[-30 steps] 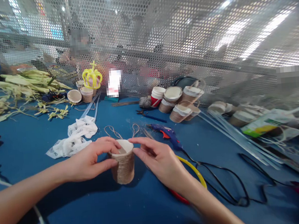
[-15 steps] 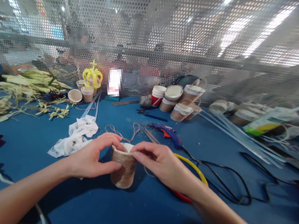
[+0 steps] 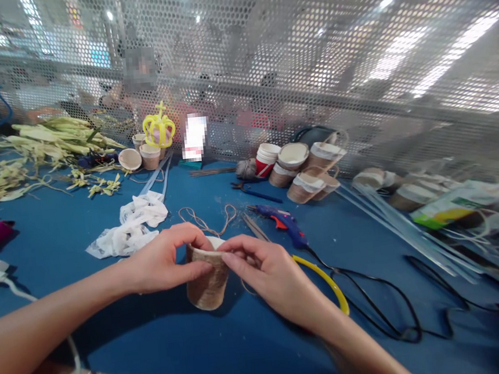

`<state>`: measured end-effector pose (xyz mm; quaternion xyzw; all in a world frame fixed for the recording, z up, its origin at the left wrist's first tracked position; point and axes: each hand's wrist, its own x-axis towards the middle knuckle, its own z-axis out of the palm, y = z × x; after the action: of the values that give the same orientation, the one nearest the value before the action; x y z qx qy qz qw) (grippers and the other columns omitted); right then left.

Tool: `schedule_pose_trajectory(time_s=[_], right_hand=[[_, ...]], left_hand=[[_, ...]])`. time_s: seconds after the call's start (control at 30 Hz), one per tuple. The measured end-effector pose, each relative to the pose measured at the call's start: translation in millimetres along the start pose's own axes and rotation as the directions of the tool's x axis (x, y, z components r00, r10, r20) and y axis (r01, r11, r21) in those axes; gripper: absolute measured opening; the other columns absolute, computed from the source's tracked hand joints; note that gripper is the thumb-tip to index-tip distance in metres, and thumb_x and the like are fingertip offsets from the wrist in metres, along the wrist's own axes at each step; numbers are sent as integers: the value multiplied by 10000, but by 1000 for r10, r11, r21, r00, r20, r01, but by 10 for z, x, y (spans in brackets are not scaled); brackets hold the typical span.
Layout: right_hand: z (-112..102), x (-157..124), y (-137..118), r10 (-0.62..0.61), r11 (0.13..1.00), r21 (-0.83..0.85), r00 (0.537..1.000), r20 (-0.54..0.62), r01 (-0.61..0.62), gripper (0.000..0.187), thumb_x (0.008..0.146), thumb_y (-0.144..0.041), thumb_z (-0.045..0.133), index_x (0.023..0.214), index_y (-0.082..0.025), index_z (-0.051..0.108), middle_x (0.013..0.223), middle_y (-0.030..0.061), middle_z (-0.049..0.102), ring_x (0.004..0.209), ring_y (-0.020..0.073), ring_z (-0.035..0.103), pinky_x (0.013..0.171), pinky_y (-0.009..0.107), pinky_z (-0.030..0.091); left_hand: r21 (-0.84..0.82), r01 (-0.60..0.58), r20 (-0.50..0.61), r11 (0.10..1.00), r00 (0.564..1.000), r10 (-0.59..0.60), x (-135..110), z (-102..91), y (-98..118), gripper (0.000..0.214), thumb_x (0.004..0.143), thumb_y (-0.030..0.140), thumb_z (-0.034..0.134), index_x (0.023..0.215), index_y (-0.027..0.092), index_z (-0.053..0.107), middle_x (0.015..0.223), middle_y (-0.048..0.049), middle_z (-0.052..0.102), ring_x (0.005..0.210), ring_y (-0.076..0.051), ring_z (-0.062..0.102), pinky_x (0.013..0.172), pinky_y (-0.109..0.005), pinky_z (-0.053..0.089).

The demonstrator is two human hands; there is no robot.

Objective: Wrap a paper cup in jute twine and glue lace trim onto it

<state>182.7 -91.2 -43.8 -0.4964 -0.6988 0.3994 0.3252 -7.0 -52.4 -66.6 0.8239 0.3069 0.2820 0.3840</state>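
Two hands of ours meet at one brown, cord-wrapped cup, which is in front of us over the blue tabletop, tilted a little; we cannot tell whether its base touches the surface. Our left hand is half curled around the cup's wall, fingers dipping inside the mouth and thumb pressed along the outside. Our right hand has its thumb and fingers drawn nearly together at the right side of the rim; we cannot make out whether they pinch the rim itself or something thin against it.

Just behind the cup, twine loops spread on the table. Close beyond our right hand lie grey metal blades and a blue glue gun, with a yellow loop showing beside our right wrist. Crumpled white material lies beyond our left hand. Farther back, we see a yellow crown-shaped piece and, to its right, a cluster of cups.
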Motion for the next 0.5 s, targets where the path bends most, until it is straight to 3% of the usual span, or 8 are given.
schedule_pose_trajectory(time_s=[0.17,0.5], right_hand=[[-12,-14,-17,-4,999,-54,1000,8,4,135,802,-210,500,724,-168,601,621,-26,557,558,87,470,511,193,384],[20,-16,-76,29,998,-62,1000,9,-28,142,813,-214,496,756,-163,616,694,1,620,609,105,520,563,209,413]], left_hand=[[4,-11,6,1000,1000,11,13,17,33,37,735,179,555,766,167,538,880,-40,590,844,-167,546,800,-314,424],[45,46,25,998,999,-47,64,-2,198,29,706,169,533,710,162,561,767,-17,596,766,-155,549,740,-294,432]])
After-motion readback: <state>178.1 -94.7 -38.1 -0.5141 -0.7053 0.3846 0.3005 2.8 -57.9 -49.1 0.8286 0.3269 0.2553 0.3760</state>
